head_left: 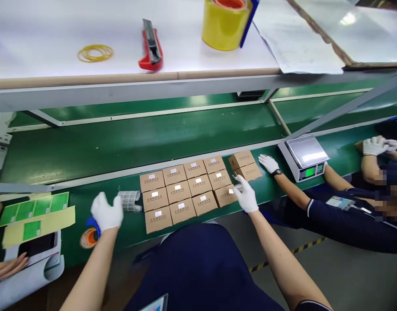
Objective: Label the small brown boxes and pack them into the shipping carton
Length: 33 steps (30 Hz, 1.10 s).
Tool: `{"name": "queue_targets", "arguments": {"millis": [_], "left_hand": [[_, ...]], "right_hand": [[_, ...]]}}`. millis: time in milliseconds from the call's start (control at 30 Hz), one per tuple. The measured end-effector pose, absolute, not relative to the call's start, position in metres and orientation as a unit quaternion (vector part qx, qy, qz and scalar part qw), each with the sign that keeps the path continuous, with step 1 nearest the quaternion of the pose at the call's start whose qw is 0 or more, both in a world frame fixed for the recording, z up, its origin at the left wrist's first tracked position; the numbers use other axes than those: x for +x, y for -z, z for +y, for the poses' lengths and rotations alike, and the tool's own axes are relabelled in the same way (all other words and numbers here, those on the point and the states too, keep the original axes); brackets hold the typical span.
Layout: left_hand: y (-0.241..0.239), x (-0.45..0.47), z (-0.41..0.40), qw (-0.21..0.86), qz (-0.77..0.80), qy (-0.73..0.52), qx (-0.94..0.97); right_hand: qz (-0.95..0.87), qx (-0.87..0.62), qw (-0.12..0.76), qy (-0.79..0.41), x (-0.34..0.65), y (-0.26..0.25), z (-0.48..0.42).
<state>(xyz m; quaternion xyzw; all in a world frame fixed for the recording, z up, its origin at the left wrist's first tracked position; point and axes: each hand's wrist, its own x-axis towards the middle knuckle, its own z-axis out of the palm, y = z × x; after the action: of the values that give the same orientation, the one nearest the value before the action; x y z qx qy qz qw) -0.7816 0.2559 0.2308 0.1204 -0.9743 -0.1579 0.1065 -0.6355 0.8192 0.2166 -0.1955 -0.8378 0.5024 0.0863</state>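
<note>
While I'm watching from afar, twelve small cardboard boxes are sitting in a block at the centre of the frame, on the green tabletop, each showing a white label. Right of centre, the right hand is bending its gloved fingers at the corner of the end box; whether they're gripping anything, I can't tell. Over at lower left, the left hand is looking blurred, thumb apart from fingers, right beside a curling label sheet; I can't tell whether it's grasping that. Now the risks I'm weighing: those boxes are sitting edge to edge, so a heavy press on the end one could shove its neighbours out of line. That sheet is curling loosely, so glove fabric snagging it could drag it away. Just below the left hand, a tape dispenser is lying where a hasty sweep could knock it. A co-worker's gloved hand is resting near two further boxes, so reaches could collide.
</note>
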Motion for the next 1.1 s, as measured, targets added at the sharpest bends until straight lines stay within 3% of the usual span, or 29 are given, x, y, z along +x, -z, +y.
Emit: {"name": "queue_targets", "arguments": {"millis": [133,300,700,1100], "left_hand": [[-0.209,-0.720,0.372,0.076,-0.988,0.128,-0.051],[-0.173,-0.676,0.442,0.019,-0.997,0.054,-0.054],[-0.164,-0.672,0.447,0.012,-0.998,0.051,-0.033],[-0.163,-0.671,0.446,0.002,-0.999,0.043,-0.033]], "right_hand": [[-0.848,-0.136,0.027,-0.512,-0.650,-0.190,0.838],[-0.845,-0.075,-0.009,-0.530,-0.661,-0.168,0.846],[-0.861,-0.040,-0.004,-0.507,-0.660,-0.151,0.842],[-0.886,0.021,-0.022,-0.463,-0.664,-0.175,0.831]]}}
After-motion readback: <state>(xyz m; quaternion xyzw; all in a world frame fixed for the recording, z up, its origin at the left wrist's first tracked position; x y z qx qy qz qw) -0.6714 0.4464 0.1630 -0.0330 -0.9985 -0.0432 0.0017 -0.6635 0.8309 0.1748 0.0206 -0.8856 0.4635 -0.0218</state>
